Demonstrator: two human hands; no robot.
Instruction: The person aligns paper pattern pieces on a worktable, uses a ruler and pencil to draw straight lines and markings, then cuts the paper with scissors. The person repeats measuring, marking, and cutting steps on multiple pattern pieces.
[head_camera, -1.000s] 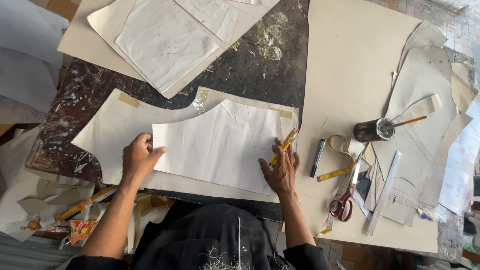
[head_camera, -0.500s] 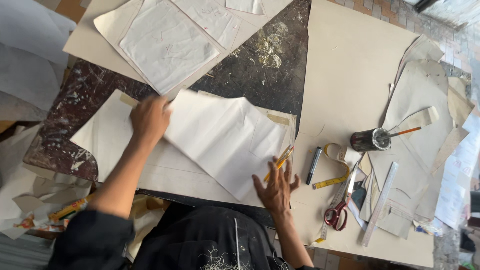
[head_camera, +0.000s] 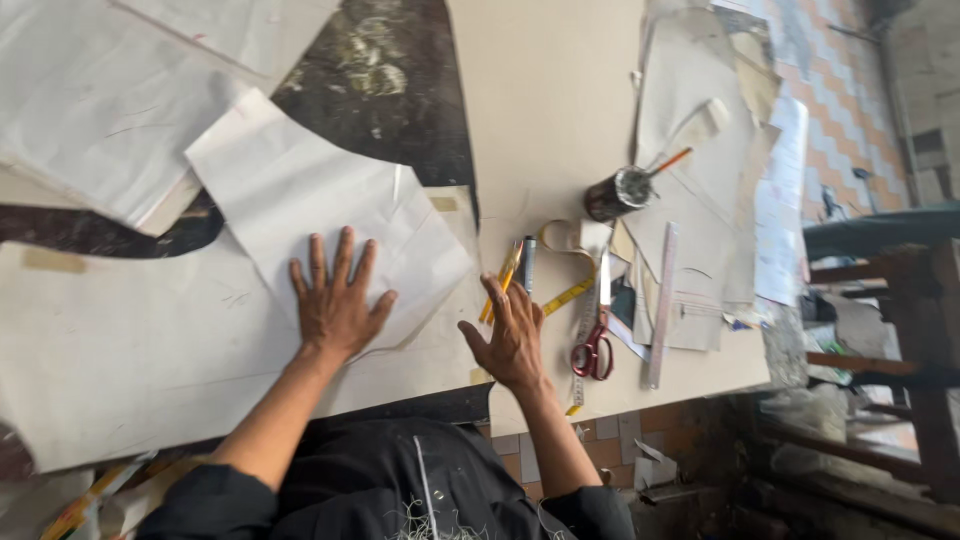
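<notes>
While my left hand (head_camera: 335, 300) lies flat, fingers spread, on the white paper pattern (head_camera: 320, 200), my right hand (head_camera: 512, 335) grips the yellow pencil (head_camera: 503, 278) just to its right, pointing away from me.

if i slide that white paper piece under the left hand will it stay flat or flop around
The white paper piece looks thin and creased, so it would probably flop if lifted. Pushed, it likely slides easily over the cream sheet beneath. The left hand lies flat on it, apparently keeping it in place.
</notes>
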